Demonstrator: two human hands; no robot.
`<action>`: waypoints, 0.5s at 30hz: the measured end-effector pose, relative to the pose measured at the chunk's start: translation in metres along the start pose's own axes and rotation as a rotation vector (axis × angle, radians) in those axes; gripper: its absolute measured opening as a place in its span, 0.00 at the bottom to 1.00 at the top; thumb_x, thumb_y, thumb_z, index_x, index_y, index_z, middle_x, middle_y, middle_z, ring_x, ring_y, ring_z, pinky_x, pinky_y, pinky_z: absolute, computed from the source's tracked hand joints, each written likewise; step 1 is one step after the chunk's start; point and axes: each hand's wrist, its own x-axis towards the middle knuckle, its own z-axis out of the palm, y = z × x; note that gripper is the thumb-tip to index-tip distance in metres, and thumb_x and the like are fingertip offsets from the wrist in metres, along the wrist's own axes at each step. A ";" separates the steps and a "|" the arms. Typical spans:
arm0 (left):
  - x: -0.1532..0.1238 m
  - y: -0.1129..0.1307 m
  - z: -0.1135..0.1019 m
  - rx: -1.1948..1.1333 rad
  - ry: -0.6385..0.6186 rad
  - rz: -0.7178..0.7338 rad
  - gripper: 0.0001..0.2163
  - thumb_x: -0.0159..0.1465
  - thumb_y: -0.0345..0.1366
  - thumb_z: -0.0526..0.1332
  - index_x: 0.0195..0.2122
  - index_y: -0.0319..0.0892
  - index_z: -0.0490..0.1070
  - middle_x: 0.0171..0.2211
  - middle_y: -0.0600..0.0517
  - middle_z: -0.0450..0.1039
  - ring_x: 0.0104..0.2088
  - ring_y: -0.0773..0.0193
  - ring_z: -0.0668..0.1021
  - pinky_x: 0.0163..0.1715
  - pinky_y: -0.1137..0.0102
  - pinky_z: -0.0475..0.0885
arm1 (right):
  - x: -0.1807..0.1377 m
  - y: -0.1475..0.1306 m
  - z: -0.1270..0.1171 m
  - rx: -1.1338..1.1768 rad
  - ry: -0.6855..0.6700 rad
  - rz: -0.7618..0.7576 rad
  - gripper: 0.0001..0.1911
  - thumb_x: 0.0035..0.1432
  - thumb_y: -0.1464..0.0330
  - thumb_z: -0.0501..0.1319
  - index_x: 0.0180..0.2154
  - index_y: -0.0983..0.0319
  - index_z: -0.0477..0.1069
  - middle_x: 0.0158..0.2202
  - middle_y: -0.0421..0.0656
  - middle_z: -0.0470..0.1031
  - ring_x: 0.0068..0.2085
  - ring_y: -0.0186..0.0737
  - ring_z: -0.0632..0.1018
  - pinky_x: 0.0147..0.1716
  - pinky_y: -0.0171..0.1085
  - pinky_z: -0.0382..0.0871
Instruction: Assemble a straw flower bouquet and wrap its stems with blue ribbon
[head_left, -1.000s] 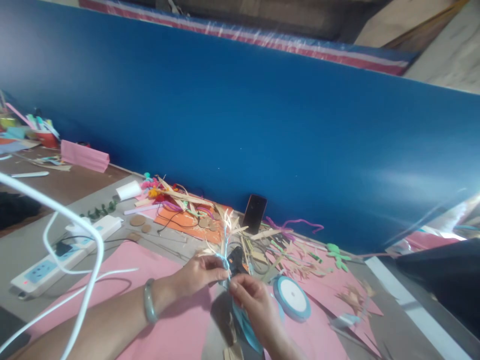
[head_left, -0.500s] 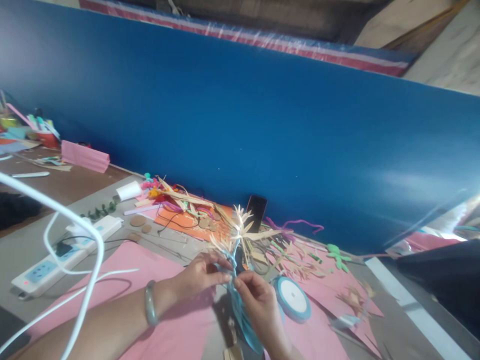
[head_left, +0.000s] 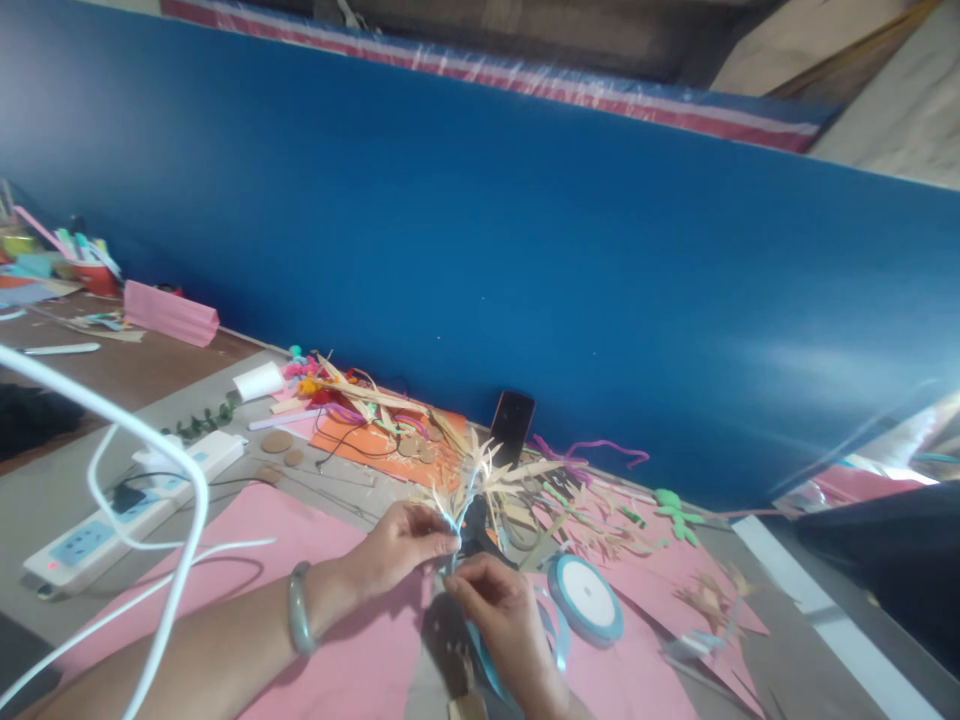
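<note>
My left hand (head_left: 411, 540), with a jade-green bangle (head_left: 301, 610) on its wrist, pinches a blue-wrapped stem (head_left: 465, 505). Pale, petal-like strips (head_left: 480, 462) spread out from the top of this stem. Just below and to the right, my right hand (head_left: 504, 610) is closed, thumb and finger pinching light blue ribbon (head_left: 559, 630) at the lower stem. Part of the ribbon hangs in a loop behind the right hand. Beside that hand, on pink paper, lies a blue-rimmed ribbon spool (head_left: 587, 600) with a white face.
A dark phone (head_left: 512, 428) leans against the blue partition (head_left: 480, 230). Pale strips and scraps (head_left: 600, 520) litter the back. At left are a white power strip (head_left: 135, 515), a white cable (head_left: 199, 500) and pink paper (head_left: 300, 560). A green pipe-cleaner shape (head_left: 675, 512) lies right.
The stem with its pale strips has come lower and tilted. My right hand has shifted down and left along it, and the ribbon loop shows more beside the spool.
</note>
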 end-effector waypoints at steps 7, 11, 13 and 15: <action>-0.002 0.000 0.005 -0.025 -0.015 -0.026 0.14 0.52 0.42 0.71 0.22 0.37 0.72 0.15 0.57 0.66 0.17 0.71 0.68 0.20 0.75 0.62 | 0.000 -0.008 0.001 0.141 0.004 0.093 0.19 0.47 0.53 0.71 0.27 0.63 0.73 0.18 0.35 0.67 0.19 0.29 0.63 0.18 0.30 0.56; -0.003 -0.002 0.005 -0.009 -0.011 -0.017 0.14 0.51 0.42 0.72 0.21 0.36 0.72 0.17 0.56 0.67 0.21 0.71 0.69 0.23 0.75 0.63 | -0.001 -0.010 0.002 0.159 -0.018 0.102 0.19 0.50 0.52 0.69 0.26 0.62 0.72 0.15 0.33 0.63 0.16 0.28 0.61 0.16 0.30 0.54; -0.002 -0.003 0.003 0.021 -0.038 0.028 0.14 0.53 0.41 0.71 0.23 0.36 0.72 0.19 0.55 0.68 0.22 0.71 0.70 0.24 0.75 0.63 | -0.002 -0.011 0.003 0.163 -0.019 0.109 0.20 0.50 0.52 0.68 0.26 0.62 0.71 0.15 0.32 0.63 0.16 0.28 0.61 0.16 0.30 0.54; -0.001 -0.003 0.002 0.015 -0.048 0.070 0.12 0.53 0.40 0.71 0.25 0.36 0.72 0.20 0.55 0.68 0.22 0.71 0.70 0.23 0.75 0.63 | -0.002 -0.012 0.002 0.168 -0.002 0.116 0.20 0.50 0.51 0.68 0.26 0.62 0.70 0.15 0.32 0.63 0.16 0.28 0.62 0.16 0.30 0.54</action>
